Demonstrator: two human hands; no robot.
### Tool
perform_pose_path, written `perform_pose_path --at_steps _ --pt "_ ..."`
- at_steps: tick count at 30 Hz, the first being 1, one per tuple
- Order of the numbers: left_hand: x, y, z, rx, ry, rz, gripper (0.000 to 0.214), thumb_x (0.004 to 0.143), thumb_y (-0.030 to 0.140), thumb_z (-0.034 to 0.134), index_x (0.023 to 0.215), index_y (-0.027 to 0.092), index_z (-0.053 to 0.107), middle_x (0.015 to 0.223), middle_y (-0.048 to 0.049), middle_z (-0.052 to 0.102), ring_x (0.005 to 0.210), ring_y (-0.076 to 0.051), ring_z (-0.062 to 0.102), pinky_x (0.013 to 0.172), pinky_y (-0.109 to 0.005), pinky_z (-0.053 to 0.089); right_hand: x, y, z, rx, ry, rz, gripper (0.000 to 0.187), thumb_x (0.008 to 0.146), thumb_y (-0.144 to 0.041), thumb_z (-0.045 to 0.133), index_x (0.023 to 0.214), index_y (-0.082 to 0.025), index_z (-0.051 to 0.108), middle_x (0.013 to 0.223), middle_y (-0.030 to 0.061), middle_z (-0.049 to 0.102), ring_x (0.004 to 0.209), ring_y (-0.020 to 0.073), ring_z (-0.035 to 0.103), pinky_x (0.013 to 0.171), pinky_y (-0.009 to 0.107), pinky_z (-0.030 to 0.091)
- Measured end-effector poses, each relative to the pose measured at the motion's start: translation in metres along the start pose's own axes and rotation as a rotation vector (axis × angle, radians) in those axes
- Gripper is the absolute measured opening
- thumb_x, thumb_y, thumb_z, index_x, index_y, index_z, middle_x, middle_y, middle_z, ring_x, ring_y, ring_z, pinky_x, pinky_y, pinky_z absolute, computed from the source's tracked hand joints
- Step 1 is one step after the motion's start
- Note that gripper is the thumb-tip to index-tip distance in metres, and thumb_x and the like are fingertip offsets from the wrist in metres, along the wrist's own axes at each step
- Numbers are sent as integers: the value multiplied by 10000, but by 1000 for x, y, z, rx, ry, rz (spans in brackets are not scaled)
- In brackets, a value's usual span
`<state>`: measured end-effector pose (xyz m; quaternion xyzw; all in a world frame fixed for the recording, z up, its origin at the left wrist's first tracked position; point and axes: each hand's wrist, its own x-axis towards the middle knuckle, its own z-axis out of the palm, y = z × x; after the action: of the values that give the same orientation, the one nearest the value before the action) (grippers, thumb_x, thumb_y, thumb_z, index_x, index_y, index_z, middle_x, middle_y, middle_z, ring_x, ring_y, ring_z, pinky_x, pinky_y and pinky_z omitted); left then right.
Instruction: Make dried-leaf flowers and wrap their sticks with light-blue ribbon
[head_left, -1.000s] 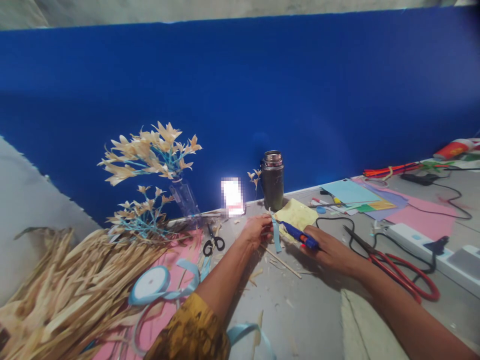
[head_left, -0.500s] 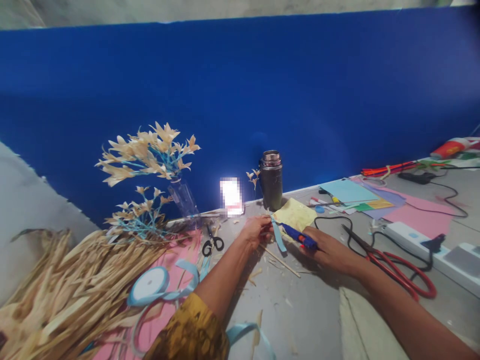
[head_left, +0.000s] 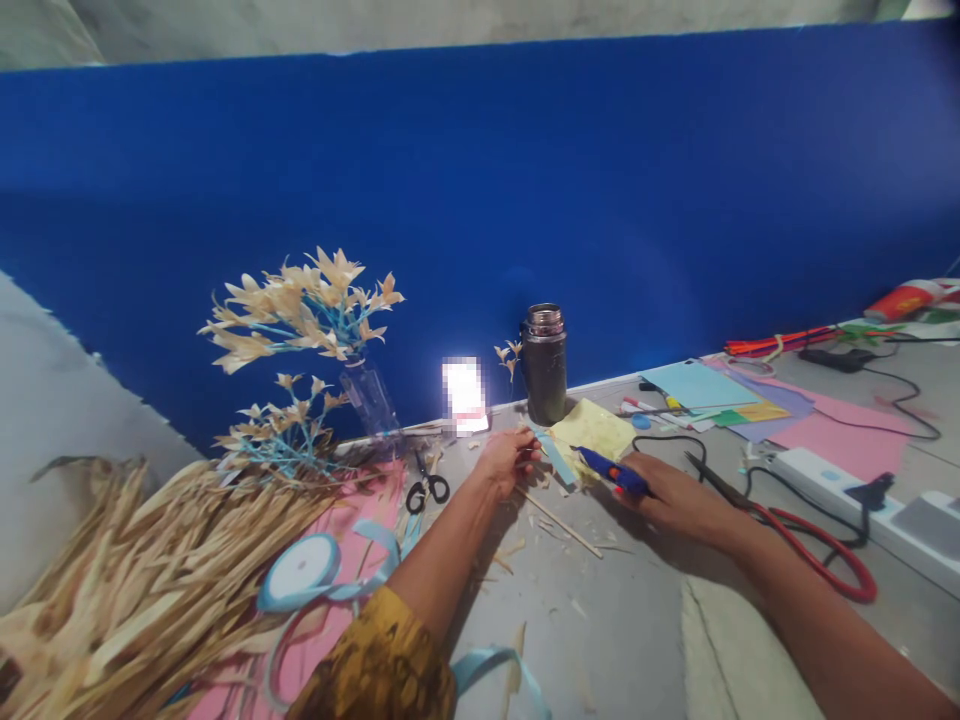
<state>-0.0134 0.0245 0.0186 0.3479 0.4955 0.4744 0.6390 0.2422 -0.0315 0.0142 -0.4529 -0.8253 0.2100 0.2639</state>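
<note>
My left hand (head_left: 510,460) is closed in a pinch at the upper end of a short strip of light blue ribbon (head_left: 556,460); the strip slants down to the right from the fingertips. Whether a stem is pinched along with it is hidden. My right hand (head_left: 660,495) is wrapped round a blue glue gun (head_left: 613,472), whose nozzle points left, just apart from the ribbon. Behind both lies a yellow sheet (head_left: 596,428). A thin stick (head_left: 562,522) rests on the table below my left hand.
A dark flask (head_left: 546,370) stands open at the wall. Left are a bottle with husk flowers (head_left: 367,395), black scissors (head_left: 427,490), a ribbon roll (head_left: 300,572) and dried husks (head_left: 150,570). Right are red-handled scissors (head_left: 825,555), a power strip (head_left: 817,475) and coloured paper (head_left: 847,430).
My right hand has drawn the glue gun to the right, so its nozzle is now apart from the ribbon. My left hand has barely moved and keeps its pinch.
</note>
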Motion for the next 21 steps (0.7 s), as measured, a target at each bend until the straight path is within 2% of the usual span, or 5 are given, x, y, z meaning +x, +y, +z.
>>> perform_pose_path --at_steps 5,13,16,19,21 --pt "7 -4 -3 -79 104 96 194 739 219 719 704 171 534 624 21 562 512 -76 520 450 -180 355 -5 16 -13 126 -127 72 239 876 -452 586 867 -224 660 814 45 682 736 219 611 645 297 461" --pt "18 2 -14 -217 251 267 180 773 252 667 748 184 502 630 37 558 506 -63 504 483 -180 391 -8 43 -17 -50 -82 111 248 844 -432 590 920 -217 687 878 57 691 799 257 629 712 338 466" --pt "13 7 -14 -243 178 303 224 780 283 683 746 190 482 612 46 540 499 -58 490 491 -175 396 -7 48 -12 -159 -46 110 246 813 -407 613 908 -206 717 886 81 692 837 274 632 763 359 466" --pt "5 10 -7 -216 21 273 233 771 297 715 746 186 512 597 39 542 487 -71 494 464 -185 384 -7 49 -9 -212 -71 82 239 734 -358 673 907 -211 748 904 89 706 883 288 642 827 380 474" --pt "-1 9 1 -179 -87 232 223 762 292 730 734 180 540 579 29 546 467 -83 492 439 -197 375 -6 46 -11 -157 -77 23 299 698 -323 675 966 -223 764 1005 94 728 970 301 651 893 400 479"
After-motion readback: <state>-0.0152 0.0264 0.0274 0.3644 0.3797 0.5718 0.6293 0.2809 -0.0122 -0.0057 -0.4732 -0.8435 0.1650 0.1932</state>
